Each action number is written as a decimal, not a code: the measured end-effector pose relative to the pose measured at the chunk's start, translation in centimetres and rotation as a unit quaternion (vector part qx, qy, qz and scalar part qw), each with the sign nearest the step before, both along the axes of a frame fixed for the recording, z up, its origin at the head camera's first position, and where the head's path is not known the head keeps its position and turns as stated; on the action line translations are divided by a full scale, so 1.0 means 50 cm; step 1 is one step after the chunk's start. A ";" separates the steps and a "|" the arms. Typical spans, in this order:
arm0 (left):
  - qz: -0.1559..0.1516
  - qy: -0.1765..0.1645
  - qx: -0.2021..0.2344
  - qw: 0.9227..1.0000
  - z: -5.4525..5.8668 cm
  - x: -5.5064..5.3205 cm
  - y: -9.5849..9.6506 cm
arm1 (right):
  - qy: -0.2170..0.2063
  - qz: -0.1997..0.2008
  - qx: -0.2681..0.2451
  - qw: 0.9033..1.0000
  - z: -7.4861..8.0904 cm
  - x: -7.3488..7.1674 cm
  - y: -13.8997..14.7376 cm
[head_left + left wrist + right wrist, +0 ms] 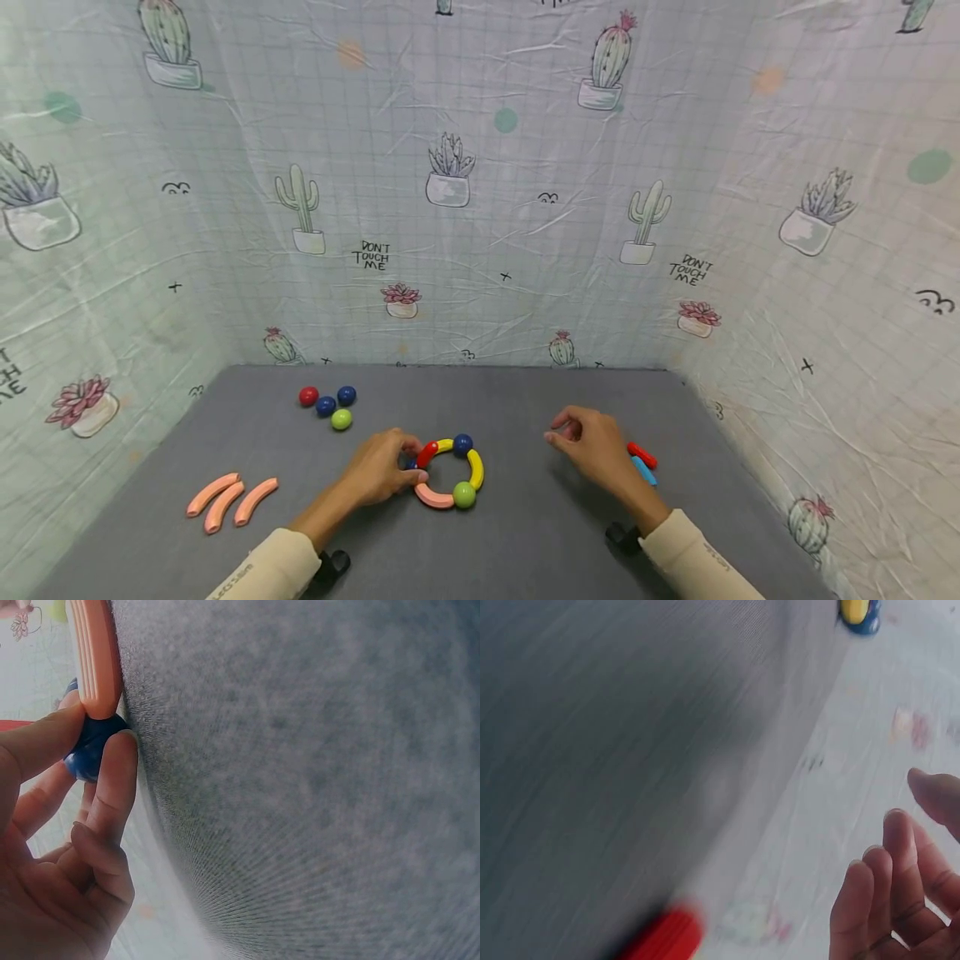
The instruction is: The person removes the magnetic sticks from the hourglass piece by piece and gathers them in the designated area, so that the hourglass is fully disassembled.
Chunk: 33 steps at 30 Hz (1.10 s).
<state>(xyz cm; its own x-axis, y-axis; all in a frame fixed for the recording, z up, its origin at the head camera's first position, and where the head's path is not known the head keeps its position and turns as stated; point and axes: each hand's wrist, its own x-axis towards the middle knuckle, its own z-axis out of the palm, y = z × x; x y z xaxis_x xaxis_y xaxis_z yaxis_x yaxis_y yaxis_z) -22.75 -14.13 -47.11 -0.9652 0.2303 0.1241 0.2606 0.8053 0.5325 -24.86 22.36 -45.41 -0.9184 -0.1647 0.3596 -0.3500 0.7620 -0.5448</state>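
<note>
A ring of curved sticks and balls lies on the grey table. Its parts include a red stick [427,455], yellow sticks [477,471], a salmon stick [432,497], a dark blue ball [462,445] at the back and a green ball [464,495] at the front. At the ring's left side my left hand [384,467] pinches another blue ball [88,754] between thumb and fingers; the salmon stick's end meets this ball. My right hand [592,443] hovers over the table right of the ring, fingers loosely bent, holding nothing.
Three salmon curved sticks [224,507] lie at the left. Behind them sit a red ball [308,396], two blue balls [326,406] and a green ball [341,419]. A red stick [642,455] and a light blue stick [643,471] lie beside my right wrist. Cactus-print cloth [487,275] surrounds the table.
</note>
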 end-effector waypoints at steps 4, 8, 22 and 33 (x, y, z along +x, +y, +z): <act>0.002 -0.003 0.001 1.000 0.002 0.001 0.001 | -0.014 0.049 -0.019 0.999 0.003 0.001 -0.069; 0.002 -0.006 0.000 1.000 0.002 0.000 0.002 | -0.029 0.106 -0.021 0.994 0.006 0.003 -0.131; -0.005 0.007 -0.005 1.000 -0.002 -0.001 -0.003 | -0.046 0.204 -0.005 0.978 0.007 0.005 -0.295; -0.023 0.020 0.008 1.000 -0.008 -0.002 -0.010 | 0.013 0.175 0.042 0.984 0.005 0.015 -0.338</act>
